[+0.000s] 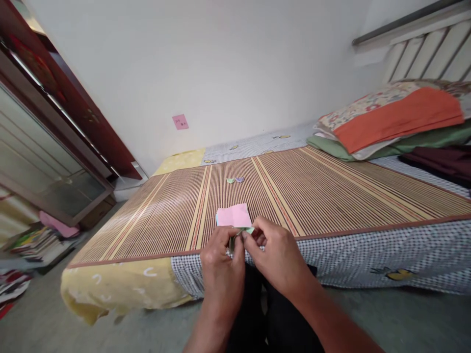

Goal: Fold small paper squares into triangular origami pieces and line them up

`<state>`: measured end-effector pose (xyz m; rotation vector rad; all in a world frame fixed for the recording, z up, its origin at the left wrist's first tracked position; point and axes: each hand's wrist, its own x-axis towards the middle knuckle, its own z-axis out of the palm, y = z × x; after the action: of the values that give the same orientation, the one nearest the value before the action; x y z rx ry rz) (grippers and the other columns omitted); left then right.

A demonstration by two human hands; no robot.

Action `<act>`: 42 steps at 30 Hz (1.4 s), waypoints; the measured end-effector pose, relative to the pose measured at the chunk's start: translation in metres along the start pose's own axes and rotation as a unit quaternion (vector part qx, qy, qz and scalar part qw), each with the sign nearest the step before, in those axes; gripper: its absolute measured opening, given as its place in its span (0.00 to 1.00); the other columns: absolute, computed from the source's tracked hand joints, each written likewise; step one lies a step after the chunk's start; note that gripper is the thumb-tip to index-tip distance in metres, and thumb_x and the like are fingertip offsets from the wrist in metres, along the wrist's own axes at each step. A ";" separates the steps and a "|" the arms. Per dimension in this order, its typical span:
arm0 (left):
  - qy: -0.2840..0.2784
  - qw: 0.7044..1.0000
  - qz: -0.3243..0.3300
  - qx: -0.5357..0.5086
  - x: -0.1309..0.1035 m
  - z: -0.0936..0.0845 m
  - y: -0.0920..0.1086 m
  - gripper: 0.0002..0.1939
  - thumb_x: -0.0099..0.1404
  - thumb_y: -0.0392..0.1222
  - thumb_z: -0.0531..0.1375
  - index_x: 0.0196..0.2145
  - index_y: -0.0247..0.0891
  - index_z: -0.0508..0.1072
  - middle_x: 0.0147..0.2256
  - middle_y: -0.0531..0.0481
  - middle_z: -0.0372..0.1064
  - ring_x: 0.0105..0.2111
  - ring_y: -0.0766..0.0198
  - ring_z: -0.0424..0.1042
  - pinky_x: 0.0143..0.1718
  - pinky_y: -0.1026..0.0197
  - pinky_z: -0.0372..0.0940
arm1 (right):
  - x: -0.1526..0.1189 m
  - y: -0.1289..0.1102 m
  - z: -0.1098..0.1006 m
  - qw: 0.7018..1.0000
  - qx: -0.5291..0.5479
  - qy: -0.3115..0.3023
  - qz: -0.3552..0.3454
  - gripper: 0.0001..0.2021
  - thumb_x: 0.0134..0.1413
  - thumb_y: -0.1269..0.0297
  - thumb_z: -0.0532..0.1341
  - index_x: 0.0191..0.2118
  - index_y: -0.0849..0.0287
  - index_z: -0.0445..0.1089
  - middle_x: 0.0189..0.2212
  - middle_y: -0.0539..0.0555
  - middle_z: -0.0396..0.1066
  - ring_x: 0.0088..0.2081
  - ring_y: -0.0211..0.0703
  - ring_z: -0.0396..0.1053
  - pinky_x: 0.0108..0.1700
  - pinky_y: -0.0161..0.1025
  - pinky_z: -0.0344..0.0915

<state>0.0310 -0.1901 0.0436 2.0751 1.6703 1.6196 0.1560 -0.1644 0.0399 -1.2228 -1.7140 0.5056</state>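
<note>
Green paper is held in front of the body, at the near edge of the bed, just above the mat's border. It is pinched between the fingertips of the left hand and the right hand; neither hand is released, and all fingers are curled in. Most of the paper is covered by the fingers, so the number of creases cannot be told.

Progress, as judged: 2 small pieces, green and purple, seem to be finished and set aside side by side. The held paper is judged to be partly folded. A pink sheet is seen lying flat, apparently unworked except for a faint crease, with a bluish edge showing beneath it.

Direction: a pale corner of the held paper is pointed to the right, toward the right hand. The visible strip is laid roughly left to right; the full long axis is hidden.

Farther out: the striped mat is spread over the bed, folded bedding is piled at far right, and a pink note is stuck to the wall.
</note>
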 end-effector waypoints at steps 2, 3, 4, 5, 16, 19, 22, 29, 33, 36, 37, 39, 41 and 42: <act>0.000 1.000 0.003 -0.007 -0.002 0.001 0.001 0.09 0.65 0.26 0.61 0.32 0.37 0.76 0.31 0.51 0.73 0.31 0.65 0.72 0.35 0.64 0.64 | 0.000 -0.002 0.003 0.999 -0.036 0.000 -0.015 0.11 0.57 0.70 0.57 0.26 0.55 0.55 0.22 0.48 0.63 0.24 0.38 0.62 0.28 0.37 0.54; -0.002 1.000 0.006 -0.011 -0.002 0.001 0.002 0.09 0.65 0.26 0.61 0.33 0.37 0.76 0.31 0.51 0.73 0.31 0.65 0.72 0.35 0.64 0.65 | 0.001 -0.002 0.002 0.998 -0.054 -0.001 -0.030 0.11 0.57 0.71 0.56 0.26 0.55 0.54 0.22 0.47 0.62 0.23 0.38 0.61 0.28 0.37 0.52; -0.005 1.000 0.008 -0.016 -0.002 0.001 0.001 0.09 0.65 0.26 0.61 0.33 0.37 0.76 0.31 0.51 0.73 0.31 0.65 0.72 0.35 0.64 0.65 | 0.001 -0.002 0.002 0.996 -0.071 -0.001 -0.046 0.12 0.56 0.73 0.56 0.26 0.55 0.53 0.23 0.47 0.61 0.23 0.38 0.60 0.28 0.38 0.51; -0.009 1.000 0.011 -0.020 -0.002 0.002 0.001 0.09 0.65 0.26 0.61 0.34 0.37 0.76 0.32 0.51 0.73 0.32 0.65 0.72 0.36 0.64 0.65 | 0.001 -0.003 0.001 0.994 -0.086 -0.002 -0.061 0.12 0.56 0.73 0.55 0.26 0.55 0.52 0.23 0.47 0.61 0.24 0.38 0.60 0.28 0.38 0.50; -0.050 0.996 0.071 0.016 -0.002 0.002 0.000 0.10 0.68 0.25 0.57 0.37 0.36 0.75 0.35 0.48 0.71 0.34 0.63 0.73 0.35 0.62 0.66 | 0.004 -0.002 -0.006 0.957 -0.226 0.023 -0.179 0.09 0.58 0.76 0.54 0.29 0.58 0.64 0.24 0.52 0.67 0.26 0.46 0.67 0.30 0.41 0.54; -0.066 0.995 0.072 0.015 -0.001 0.002 0.001 0.11 0.69 0.25 0.56 0.37 0.37 0.75 0.35 0.48 0.71 0.32 0.63 0.73 0.33 0.62 0.66 | 0.007 -0.003 -0.010 0.956 -0.241 -0.007 -0.167 0.09 0.60 0.75 0.55 0.29 0.59 0.66 0.23 0.52 0.68 0.25 0.46 0.68 0.28 0.41 0.52; -0.077 0.996 0.049 -0.007 0.002 0.004 -0.002 0.11 0.67 0.24 0.57 0.36 0.38 0.75 0.36 0.49 0.71 0.35 0.62 0.73 0.36 0.61 0.67 | 0.009 -0.002 -0.008 0.958 -0.251 -0.038 -0.136 0.09 0.61 0.74 0.55 0.30 0.60 0.68 0.23 0.54 0.70 0.26 0.47 0.70 0.29 0.41 0.51; -0.098 0.994 -0.006 -0.052 0.005 0.013 -0.016 0.12 0.63 0.23 0.58 0.33 0.38 0.75 0.35 0.49 0.72 0.37 0.60 0.73 0.39 0.59 0.66 | 0.009 0.007 0.002 0.972 -0.218 -0.063 -0.054 0.10 0.62 0.72 0.57 0.28 0.59 0.66 0.22 0.53 0.72 0.24 0.43 0.69 0.28 0.39 0.47; -0.078 0.993 -0.054 -0.072 0.004 0.014 -0.021 0.10 0.64 0.26 0.58 0.32 0.39 0.76 0.33 0.50 0.72 0.35 0.60 0.72 0.37 0.59 0.64 | 0.009 0.010 -0.001 0.981 -0.174 -0.076 -0.037 0.13 0.64 0.68 0.57 0.26 0.57 0.61 0.21 0.50 0.70 0.24 0.40 0.68 0.27 0.37 0.49; -0.065 0.989 -0.103 -0.088 0.005 0.013 -0.023 0.09 0.65 0.29 0.59 0.32 0.39 0.75 0.32 0.51 0.72 0.34 0.60 0.72 0.35 0.60 0.64 | 0.007 0.011 0.000 0.989 -0.118 -0.084 -0.017 0.13 0.62 0.65 0.59 0.26 0.56 0.59 0.22 0.48 0.68 0.24 0.39 0.67 0.27 0.36 0.51; -0.067 0.988 -0.108 -0.089 0.005 0.013 -0.022 0.08 0.65 0.28 0.59 0.32 0.38 0.75 0.32 0.51 0.72 0.34 0.60 0.72 0.35 0.60 0.64 | 0.006 0.011 0.001 0.990 -0.109 -0.085 -0.013 0.13 0.62 0.66 0.59 0.26 0.56 0.59 0.22 0.48 0.68 0.25 0.39 0.67 0.28 0.36 0.51; -0.069 0.988 -0.105 -0.090 0.004 0.012 -0.021 0.08 0.64 0.28 0.59 0.32 0.38 0.75 0.32 0.51 0.72 0.34 0.61 0.72 0.36 0.60 0.64 | 0.004 0.012 0.005 0.989 -0.118 -0.086 -0.012 0.11 0.61 0.68 0.59 0.27 0.57 0.60 0.23 0.49 0.69 0.25 0.40 0.67 0.28 0.36 0.51; -0.067 0.991 -0.085 -0.084 0.003 0.012 -0.019 0.09 0.65 0.28 0.59 0.31 0.38 0.75 0.32 0.51 0.72 0.34 0.61 0.72 0.37 0.59 0.64 | 0.004 0.013 0.008 0.986 -0.143 -0.086 -0.021 0.09 0.60 0.71 0.58 0.28 0.57 0.62 0.23 0.50 0.69 0.26 0.41 0.68 0.29 0.37 0.50; -0.067 0.992 -0.071 -0.078 0.003 0.011 -0.019 0.09 0.65 0.27 0.59 0.31 0.38 0.75 0.32 0.51 0.71 0.34 0.61 0.71 0.37 0.59 0.64 | 0.004 0.013 0.009 0.984 -0.156 -0.085 -0.027 0.09 0.60 0.72 0.57 0.28 0.57 0.62 0.24 0.50 0.70 0.26 0.41 0.68 0.29 0.37 0.50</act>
<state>0.0258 -0.1740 0.0297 1.8997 1.5551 1.4821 0.1545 -0.1540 0.0274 -1.3801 -2.0225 0.3244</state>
